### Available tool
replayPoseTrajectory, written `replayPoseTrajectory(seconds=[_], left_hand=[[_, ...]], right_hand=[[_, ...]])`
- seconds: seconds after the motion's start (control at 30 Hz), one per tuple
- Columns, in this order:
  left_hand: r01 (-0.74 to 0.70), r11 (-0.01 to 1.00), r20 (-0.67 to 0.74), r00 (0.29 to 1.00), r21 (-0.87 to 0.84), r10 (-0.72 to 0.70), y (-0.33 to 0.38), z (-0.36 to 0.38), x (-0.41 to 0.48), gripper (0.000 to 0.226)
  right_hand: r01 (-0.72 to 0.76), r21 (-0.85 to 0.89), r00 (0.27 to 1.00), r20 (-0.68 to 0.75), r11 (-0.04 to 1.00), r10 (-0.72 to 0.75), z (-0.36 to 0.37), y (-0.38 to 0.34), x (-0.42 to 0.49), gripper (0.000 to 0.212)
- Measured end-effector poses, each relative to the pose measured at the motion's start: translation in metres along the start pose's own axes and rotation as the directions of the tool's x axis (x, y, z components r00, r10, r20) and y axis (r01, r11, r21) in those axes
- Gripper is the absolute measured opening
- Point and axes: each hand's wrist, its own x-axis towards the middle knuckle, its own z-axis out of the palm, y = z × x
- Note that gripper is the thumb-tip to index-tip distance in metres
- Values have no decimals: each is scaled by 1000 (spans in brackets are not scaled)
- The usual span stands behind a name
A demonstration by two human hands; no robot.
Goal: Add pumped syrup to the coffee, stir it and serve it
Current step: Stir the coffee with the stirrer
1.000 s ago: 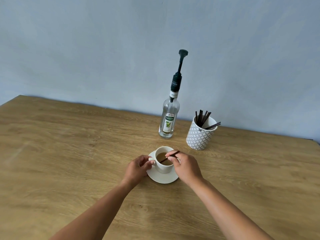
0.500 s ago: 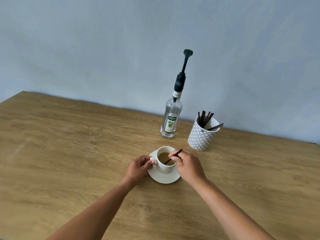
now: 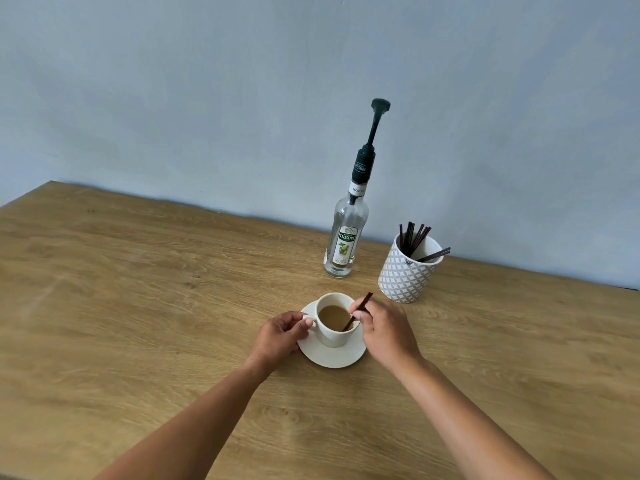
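Partly hidden, the handle of the white coffee cup [image 3: 333, 325] is disappearing behind the fingers of the left hand [image 3: 280, 336], which is closing around it from the cup's left side, and the near left rim of the white saucer [image 3: 332, 356] is lying under that same hand. Both forearms are running out of the picture at the bottom edge. The small print on the bottle's label is too fine to read beyond the brand name and "Mojito". The cup is sitting on the saucer near the middle of the wooden tabletop [image 3: 138, 306] and is holding light brown coffee [image 3: 334, 317]. The right hand [image 3: 386, 332] is pinching a dark stir stick [image 3: 358, 311] between thumb and fingertips, with the stick tilting up to the right and its lower end dipping into the coffee at the cup's right side. Behind the cup, the clear glass syrup bottle [image 3: 346, 237] is standing upright with its black pump [image 3: 372, 140] raised, and how much syrup is in it is hard to judge. Just right of the bottle, a patterned white holder [image 3: 407, 275] is carrying a bunch of dark stir sticks [image 3: 414, 239], one leaning out over its right rim.
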Motion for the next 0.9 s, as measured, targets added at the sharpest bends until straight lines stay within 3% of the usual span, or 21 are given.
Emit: replayPoseTrajectory(seconds=[0.17,0.47,0.77,0.9], left_hand=[[11,1000,-2,1000,-6,-11,1,1,0,14],[44,998,5,999,-39,-44,5,3,0,13],[44,999,3,999,-28,-44,5,3,-1,20],[45,998,5,999,-37,-45,6,3,-1,21]], right_hand=[[0,76,1000,2,997,-1,11,-12,2,16],[-25,-125,999,-46,992,19,0,1,5,19],[21,32,1000,-5,999,-20,12,-12,-3,18],[-10,6,1000,-4,1000,10,15,-15,4,18]])
